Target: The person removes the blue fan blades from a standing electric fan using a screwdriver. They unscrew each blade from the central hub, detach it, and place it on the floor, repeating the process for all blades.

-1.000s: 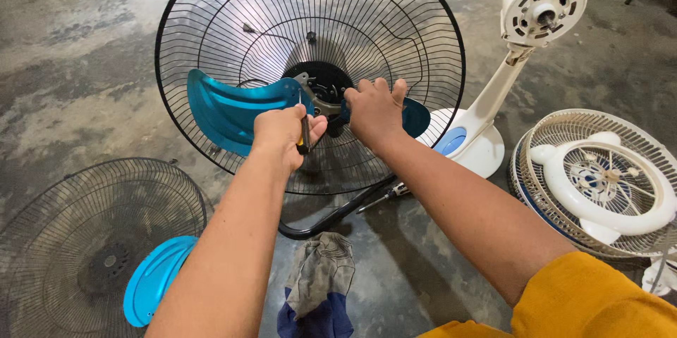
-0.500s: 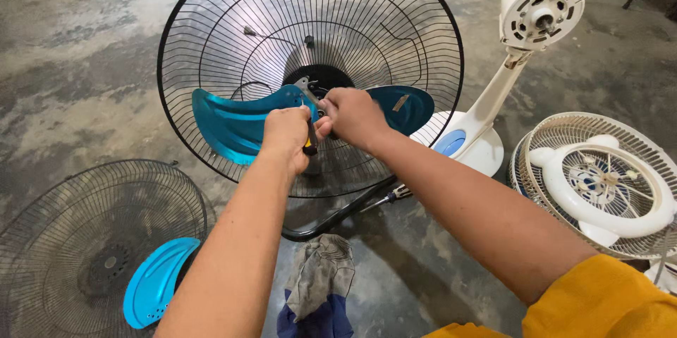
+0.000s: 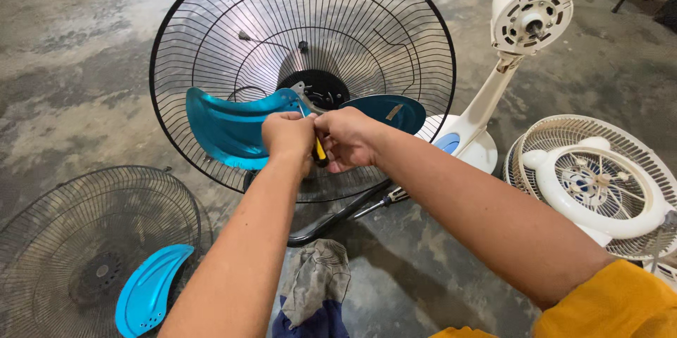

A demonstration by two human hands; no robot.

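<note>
Left hand and right hand are closing together around a yellow-handled screwdriver (its tip hidden), working at the teal metal fan blades sitting inside the round black wire guard.

Fan blades: glossy teal-blue. Wire guard: black, radial pattern. Screwdriver handle: yellow and black. Stand fan: white, blue base patch. Sleeve: mustard yellow. Floor: mottled grey concrete.
</note>
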